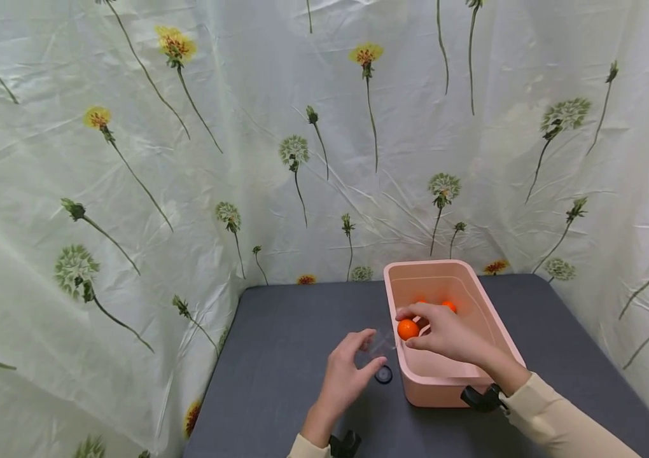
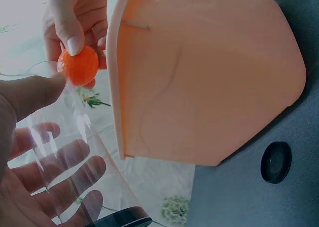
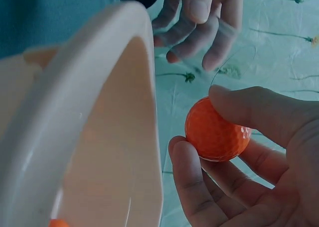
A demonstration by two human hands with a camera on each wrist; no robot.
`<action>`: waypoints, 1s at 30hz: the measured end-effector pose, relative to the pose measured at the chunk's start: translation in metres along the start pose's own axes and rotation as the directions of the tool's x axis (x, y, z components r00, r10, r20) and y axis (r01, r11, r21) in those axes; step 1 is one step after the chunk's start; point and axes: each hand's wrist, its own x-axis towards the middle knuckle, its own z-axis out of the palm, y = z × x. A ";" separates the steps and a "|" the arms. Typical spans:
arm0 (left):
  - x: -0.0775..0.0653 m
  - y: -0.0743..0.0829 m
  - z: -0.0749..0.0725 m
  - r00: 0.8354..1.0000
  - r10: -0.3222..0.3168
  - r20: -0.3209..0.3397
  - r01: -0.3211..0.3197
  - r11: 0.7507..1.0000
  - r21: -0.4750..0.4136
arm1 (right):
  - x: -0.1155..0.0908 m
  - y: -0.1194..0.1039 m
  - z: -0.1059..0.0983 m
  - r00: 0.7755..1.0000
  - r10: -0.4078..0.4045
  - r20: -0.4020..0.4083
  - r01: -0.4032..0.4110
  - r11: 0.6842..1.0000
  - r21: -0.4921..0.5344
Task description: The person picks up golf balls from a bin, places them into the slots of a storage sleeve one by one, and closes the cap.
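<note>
The right grip [image 1: 443, 332] pinches a dimpled orange ball [image 1: 408, 329] between thumb and fingers, near the clear cylindrical plastic tube [image 2: 82, 118] that the left grip [image 1: 346, 376] loosely encircles, so steadying the tube and aligning ball with rim seems wise.

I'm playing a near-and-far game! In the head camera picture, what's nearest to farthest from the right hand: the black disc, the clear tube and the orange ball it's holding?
1. Orange ball: pinched in the right hand.
2. Clear tube: just left, in the left hand.
3. Black disc: lower left, on the table.
</note>
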 end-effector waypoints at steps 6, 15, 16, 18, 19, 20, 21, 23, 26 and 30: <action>0.000 0.005 -0.002 0.999 0.036 0.026 -0.038 0.998 0.057 | -0.001 -0.005 0.002 0.999 -0.026 0.023 0.025 0.999 0.045; 0.000 0.006 -0.006 0.998 0.036 0.051 -0.039 0.997 0.069 | -0.001 -0.010 0.003 0.997 -0.029 0.074 0.019 0.992 0.127; 0.000 0.006 -0.006 0.998 0.038 0.051 -0.041 0.997 0.065 | -0.001 -0.011 0.003 0.997 -0.028 0.077 0.018 0.991 0.131; 0.000 0.007 -0.007 0.998 0.040 0.051 -0.043 0.997 0.061 | -0.001 -0.012 0.003 0.996 -0.024 0.083 0.013 0.990 0.141; 0.000 0.007 -0.007 0.998 0.041 0.052 -0.044 0.998 0.056 | -0.001 -0.013 0.003 0.996 -0.024 0.087 0.011 0.989 0.147; 0.000 0.007 -0.008 0.998 0.041 0.052 -0.043 0.998 0.052 | -0.001 -0.013 0.003 0.995 -0.021 0.093 0.007 0.988 0.153; 0.000 0.007 -0.008 0.998 0.040 0.053 -0.043 0.998 0.052 | -0.001 -0.013 0.003 0.995 -0.020 0.100 0.004 0.988 0.157; 0.000 0.008 -0.009 0.998 0.041 0.057 -0.044 0.997 0.056 | -0.001 -0.013 0.003 0.993 -0.020 0.115 0.001 0.986 0.164; -0.001 0.008 -0.009 0.997 0.045 0.061 -0.049 0.997 0.062 | -0.001 -0.012 0.004 0.991 -0.027 0.131 0.005 0.986 0.166; -0.001 0.008 -0.008 0.997 0.052 0.057 -0.055 0.996 0.065 | -0.001 -0.010 0.005 0.990 -0.040 0.135 0.017 0.986 0.164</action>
